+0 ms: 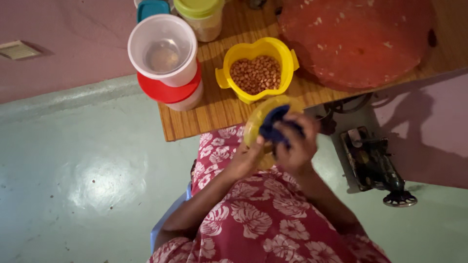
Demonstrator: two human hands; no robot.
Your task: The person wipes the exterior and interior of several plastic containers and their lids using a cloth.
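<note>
A wooden table [195, 122] is taking up the top, with a red round mat [360, 39] lying at one o'clock. At eleven o'clock a clear tub [163, 48] is sitting on a red-lidded tub [168, 92]. At twelve, a yellow container [257, 70] is holding peanuts [256, 74]. At centre, the left hand [246, 158] is grasping a yellow lid [258, 124] while the right hand [297, 143] is clenching a blue cloth [274, 124] against it.

A round yellow lid [258, 126], translucent and tilted on edge, is held just off the near edge of the table [204, 109], above a floral lap. A dark blue cloth [274, 125], bunched up, presses against the lid's inner face, covering its middle.
</note>
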